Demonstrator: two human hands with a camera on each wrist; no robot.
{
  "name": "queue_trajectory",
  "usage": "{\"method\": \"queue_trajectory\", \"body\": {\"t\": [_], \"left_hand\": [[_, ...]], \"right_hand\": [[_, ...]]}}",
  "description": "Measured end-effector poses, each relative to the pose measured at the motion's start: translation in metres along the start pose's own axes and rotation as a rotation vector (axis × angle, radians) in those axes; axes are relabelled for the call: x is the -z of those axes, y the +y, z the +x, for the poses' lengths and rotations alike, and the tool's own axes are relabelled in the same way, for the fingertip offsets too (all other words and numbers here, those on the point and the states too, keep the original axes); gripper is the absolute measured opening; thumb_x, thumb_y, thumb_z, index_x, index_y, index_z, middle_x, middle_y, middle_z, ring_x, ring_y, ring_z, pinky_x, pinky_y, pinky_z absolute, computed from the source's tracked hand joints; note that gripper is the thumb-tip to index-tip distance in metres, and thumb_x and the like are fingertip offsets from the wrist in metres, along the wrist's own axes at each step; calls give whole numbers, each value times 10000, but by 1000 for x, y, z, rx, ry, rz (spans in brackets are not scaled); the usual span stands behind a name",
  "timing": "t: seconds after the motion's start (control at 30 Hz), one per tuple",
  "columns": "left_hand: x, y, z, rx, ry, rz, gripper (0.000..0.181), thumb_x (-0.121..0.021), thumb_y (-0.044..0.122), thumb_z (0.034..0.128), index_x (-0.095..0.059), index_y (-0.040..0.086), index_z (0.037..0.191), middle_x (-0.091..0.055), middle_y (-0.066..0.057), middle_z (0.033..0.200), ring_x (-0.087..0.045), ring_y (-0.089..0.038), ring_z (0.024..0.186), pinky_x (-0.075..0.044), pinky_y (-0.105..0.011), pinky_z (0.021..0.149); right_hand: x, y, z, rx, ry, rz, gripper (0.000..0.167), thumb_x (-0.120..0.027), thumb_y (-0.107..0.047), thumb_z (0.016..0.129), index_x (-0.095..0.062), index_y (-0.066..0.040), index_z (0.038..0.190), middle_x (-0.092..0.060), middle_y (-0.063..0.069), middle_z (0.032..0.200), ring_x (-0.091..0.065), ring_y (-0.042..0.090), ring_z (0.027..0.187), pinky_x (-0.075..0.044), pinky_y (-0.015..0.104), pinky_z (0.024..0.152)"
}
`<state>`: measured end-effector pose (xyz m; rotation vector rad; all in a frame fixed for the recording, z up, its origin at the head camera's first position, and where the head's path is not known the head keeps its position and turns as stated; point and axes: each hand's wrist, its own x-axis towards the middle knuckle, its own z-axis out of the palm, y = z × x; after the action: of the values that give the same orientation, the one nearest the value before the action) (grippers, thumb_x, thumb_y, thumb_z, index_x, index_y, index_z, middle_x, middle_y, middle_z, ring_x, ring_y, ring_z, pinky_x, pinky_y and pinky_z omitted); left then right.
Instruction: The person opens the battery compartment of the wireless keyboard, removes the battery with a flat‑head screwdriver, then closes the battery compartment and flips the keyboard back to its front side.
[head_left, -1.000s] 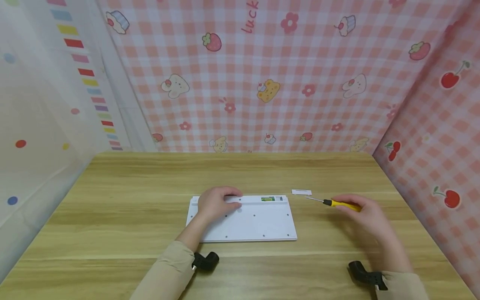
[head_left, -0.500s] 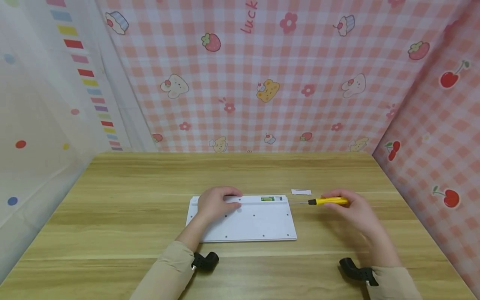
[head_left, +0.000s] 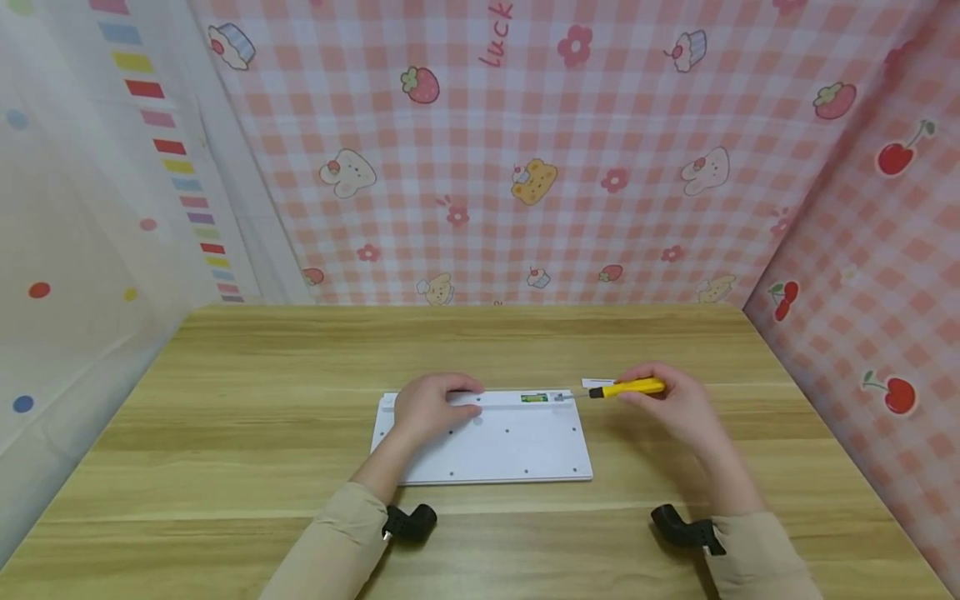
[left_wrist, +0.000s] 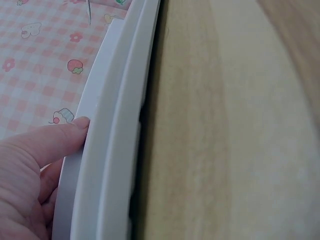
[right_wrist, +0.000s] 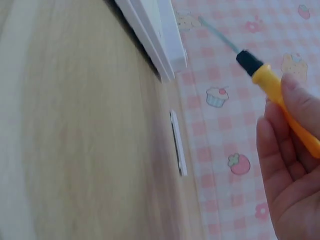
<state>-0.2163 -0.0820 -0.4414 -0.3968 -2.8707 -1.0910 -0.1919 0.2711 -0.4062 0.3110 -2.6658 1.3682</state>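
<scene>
A white keyboard (head_left: 491,450) lies face down on the table, its underside dotted with small dark spots. My left hand (head_left: 431,408) grips the raised ridge on its far side, thumb on the near face, as the left wrist view also shows. Near the ridge's right end a green battery (head_left: 534,398) sits in an uncovered slot. My right hand (head_left: 678,408) holds a yellow screwdriver (head_left: 636,387) by its handle, blade pointing left. The blade's tip is over the slot's right end in the head view; contact cannot be told. In the right wrist view the screwdriver blade (right_wrist: 220,35) stands above the keyboard.
A small white battery cover (head_left: 595,382) lies on the wooden table (head_left: 300,350) just right of the keyboard, partly behind the screwdriver in the head view. Pink checked cloth (head_left: 480,125) hangs behind and on the right, with pale cloth on the left.
My right hand has moved left with the screwdriver, bringing its tip from near the battery cover to the battery slot. The left hand and keyboard have stayed in place.
</scene>
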Motion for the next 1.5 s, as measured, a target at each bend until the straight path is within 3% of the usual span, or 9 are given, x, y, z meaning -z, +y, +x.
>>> {"method": "queue_trajectory", "body": {"t": [0.43,1.0,1.5], "left_hand": [[-1,-2,0,-12,7,-4,236,-828,307,808,-766,291,1034,-709,81,1147,-640,-191,1105,-453,-428,927],[-1,-3,1,-16,6,-9,238,-834,298,802,-767,289,1031,-711,84,1138,-642,-181,1099,-453,-420,935],[-1,-4,1,-17,-2,-1,243,-829,312,807,-764,300,1041,-707,87,1147,-638,-185,1106,-455,-422,930]], "right_hand": [[-9,-13,17,18,-37,-106,158,-781,-143,870,-687,-89,985,-666,80,961,-564,237,804,-511,245,674],[-12,-25,32,7,-38,-54,213,-766,-123,879,-645,-50,1038,-660,124,1045,-599,248,855,-531,219,717],[-15,-39,39,87,-89,-181,200,-749,-92,889,-626,-51,1041,-652,111,1006,-567,254,838,-524,378,771]]}}
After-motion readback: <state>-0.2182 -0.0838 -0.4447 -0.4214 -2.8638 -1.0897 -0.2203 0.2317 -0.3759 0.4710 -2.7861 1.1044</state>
